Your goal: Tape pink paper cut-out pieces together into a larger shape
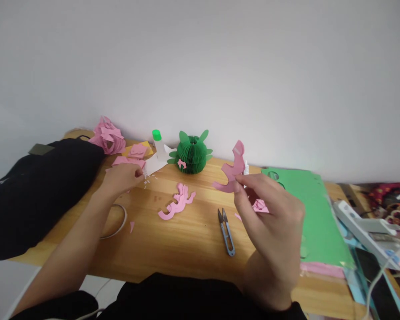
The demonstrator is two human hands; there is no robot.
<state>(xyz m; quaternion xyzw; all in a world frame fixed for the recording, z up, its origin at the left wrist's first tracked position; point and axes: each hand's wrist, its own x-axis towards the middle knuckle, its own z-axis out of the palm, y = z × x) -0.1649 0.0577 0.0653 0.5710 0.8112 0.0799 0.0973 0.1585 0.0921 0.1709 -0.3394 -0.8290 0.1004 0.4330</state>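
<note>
My right hand [270, 218] is raised over the wooden table [173, 240] and pinches a curved pink paper cutout [234, 169] between thumb and fingers. My left hand [122, 177] reaches to the back left, its fingers closed on the edge of a white paper sheet [155, 165] beside pink scraps [133, 155]. A glue bottle with a green cap [158, 143] stands just behind that sheet. A green honeycomb paper ball with leaves [191, 153] sits at the back centre. More pink cutouts [178, 202] lie mid-table, and small snips [226, 231] lie next to my right hand.
A black bag [33, 191] fills the table's left end, with a crumpled pink paper bundle [108, 135] behind it. Green and pink paper sheets [306, 213] are stacked on the right. A white device with cables [370, 229] lies at the far right. A tape ring [115, 220] rests near my left forearm.
</note>
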